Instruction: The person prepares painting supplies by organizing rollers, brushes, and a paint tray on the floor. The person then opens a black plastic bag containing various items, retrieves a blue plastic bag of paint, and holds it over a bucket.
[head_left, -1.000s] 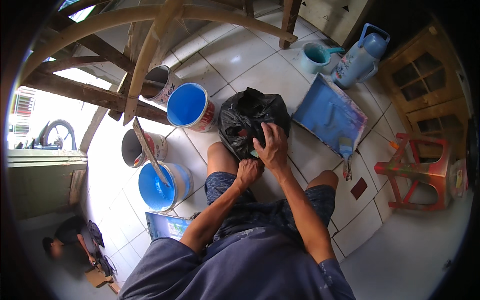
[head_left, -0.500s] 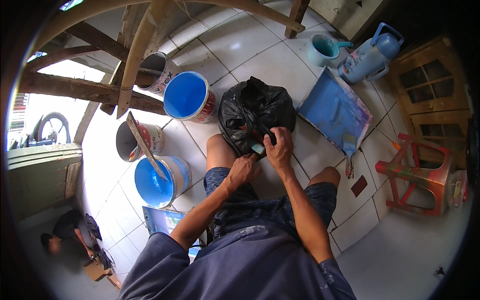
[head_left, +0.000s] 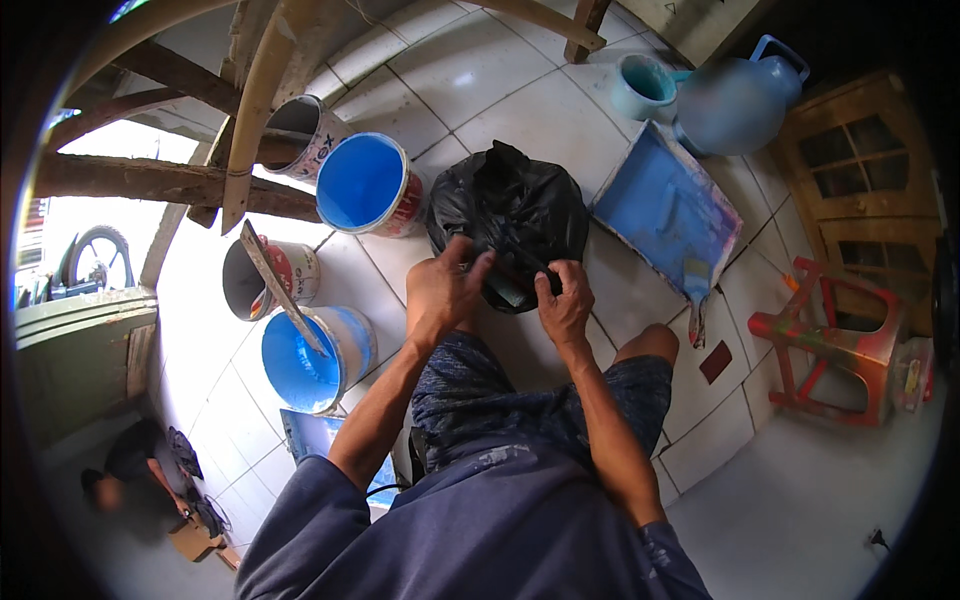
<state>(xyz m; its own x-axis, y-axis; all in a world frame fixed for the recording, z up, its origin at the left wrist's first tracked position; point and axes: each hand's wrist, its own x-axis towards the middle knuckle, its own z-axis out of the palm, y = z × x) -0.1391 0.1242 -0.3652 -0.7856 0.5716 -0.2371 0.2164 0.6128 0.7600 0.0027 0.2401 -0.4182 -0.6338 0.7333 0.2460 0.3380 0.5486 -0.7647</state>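
Observation:
A bulging black plastic bag (head_left: 535,205) rests on the tiles in front of my knees, its crumpled mouth turned toward me. My right hand (head_left: 566,308) pinches the near right edge of the bag. At the bag's near left side is my left hand (head_left: 437,298), thumb and fingers apart, the fingertips slightly blurred. Between the hands a small greenish end of something (head_left: 512,292) shows in the bag's mouth; the rest of it is hidden.
To the left stand a bucket of blue paint (head_left: 365,182), another blue-stained bucket (head_left: 310,365) with a stick across it, and wooden beams (head_left: 150,180). On the right lie a paint tray (head_left: 645,190) with a brush (head_left: 697,290), a blue thermos (head_left: 735,110) and a red stool (head_left: 830,345). A person (head_left: 140,470) crouches far left.
My left hand has risen from beside my knee to the bag's left side, its fingers spreading. My right hand stays at the bag's edge. The greenish end now sits deeper in the bag's shadow.

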